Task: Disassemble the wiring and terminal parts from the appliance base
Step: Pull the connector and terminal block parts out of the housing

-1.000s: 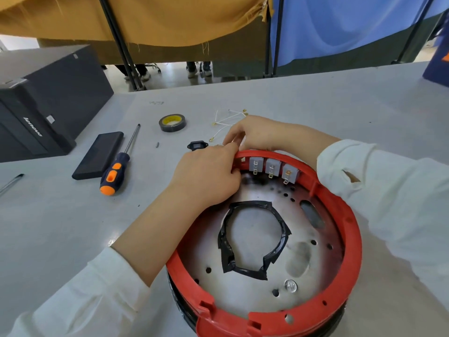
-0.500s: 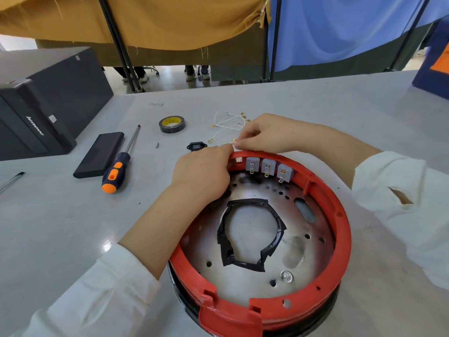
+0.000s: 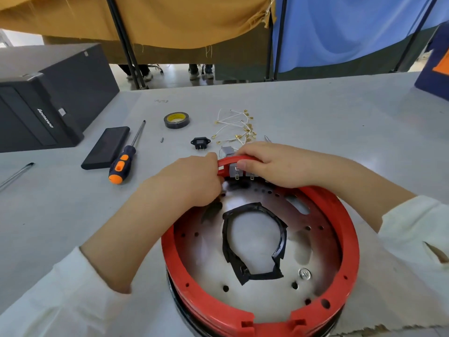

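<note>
The appliance base (image 3: 340,242), a red plastic ring round a metal plate, lies in front of me with a loop of black tape (image 3: 252,239) in its middle. Small grey switch blocks (image 3: 234,170) sit along the inside of the far rim. My right hand (image 3: 274,166) grips the far rim, fingers curled over it and thumb beside the blocks. My left hand (image 3: 192,181) is curled at the rim's left of the blocks; what its fingertips hold is hidden. A grey block (image 3: 226,150) shows just behind the rim. Loose white wires with brass terminals (image 3: 238,127) lie beyond.
A black socket part (image 3: 200,143), a roll of tape (image 3: 176,119), an orange-handled screwdriver (image 3: 126,156) and a flat black device (image 3: 105,147) lie on the grey table to the far left. A black computer case (image 3: 48,98) stands at the left edge.
My right hand has come back from the wires and now grips the far rim over the switch blocks. The left hand stays at the rim. The view has shifted a little.
</note>
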The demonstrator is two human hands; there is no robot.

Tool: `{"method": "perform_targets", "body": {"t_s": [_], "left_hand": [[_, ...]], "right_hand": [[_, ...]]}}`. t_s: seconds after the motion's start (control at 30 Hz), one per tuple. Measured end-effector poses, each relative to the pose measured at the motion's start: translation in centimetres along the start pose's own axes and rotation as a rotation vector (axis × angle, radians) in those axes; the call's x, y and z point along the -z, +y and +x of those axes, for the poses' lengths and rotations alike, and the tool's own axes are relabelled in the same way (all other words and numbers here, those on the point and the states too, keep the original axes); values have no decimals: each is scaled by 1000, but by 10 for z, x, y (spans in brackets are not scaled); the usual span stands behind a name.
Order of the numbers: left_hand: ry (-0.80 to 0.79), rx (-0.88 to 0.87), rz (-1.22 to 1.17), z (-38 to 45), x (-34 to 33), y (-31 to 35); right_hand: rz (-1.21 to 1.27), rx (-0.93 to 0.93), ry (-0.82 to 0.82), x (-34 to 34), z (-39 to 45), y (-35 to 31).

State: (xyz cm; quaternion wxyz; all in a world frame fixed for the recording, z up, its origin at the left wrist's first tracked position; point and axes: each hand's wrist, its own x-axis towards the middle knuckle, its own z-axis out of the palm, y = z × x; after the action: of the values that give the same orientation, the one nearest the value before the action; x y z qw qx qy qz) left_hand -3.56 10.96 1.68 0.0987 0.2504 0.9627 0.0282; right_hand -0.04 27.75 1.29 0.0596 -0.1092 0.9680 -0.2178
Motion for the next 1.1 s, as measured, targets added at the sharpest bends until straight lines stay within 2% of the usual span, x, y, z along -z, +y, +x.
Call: {"method": "perform_targets", "body": {"t_s": [0.07, 0.17, 0.4, 0.57, 0.8, 1.1], "left_hand": [[-20, -133, -117, 4, 2, 1], [52, -273, -257, 11, -1, 3], [75, -275, -304, 18, -10, -2], [91, -276, -327, 17, -12, -3], [326, -216, -17, 13, -22, 2], [325, -120, 30, 12, -19, 11]], "right_hand": [[-35, 59, 50, -3, -2, 2], [-110, 109, 129, -4, -5, 7], [-199, 44, 227, -8, -5, 7], [-269, 42, 228, -11, -7, 9], [-328, 32, 241, -14, -6, 6], [-380, 5, 225, -16, -5, 5]]}}
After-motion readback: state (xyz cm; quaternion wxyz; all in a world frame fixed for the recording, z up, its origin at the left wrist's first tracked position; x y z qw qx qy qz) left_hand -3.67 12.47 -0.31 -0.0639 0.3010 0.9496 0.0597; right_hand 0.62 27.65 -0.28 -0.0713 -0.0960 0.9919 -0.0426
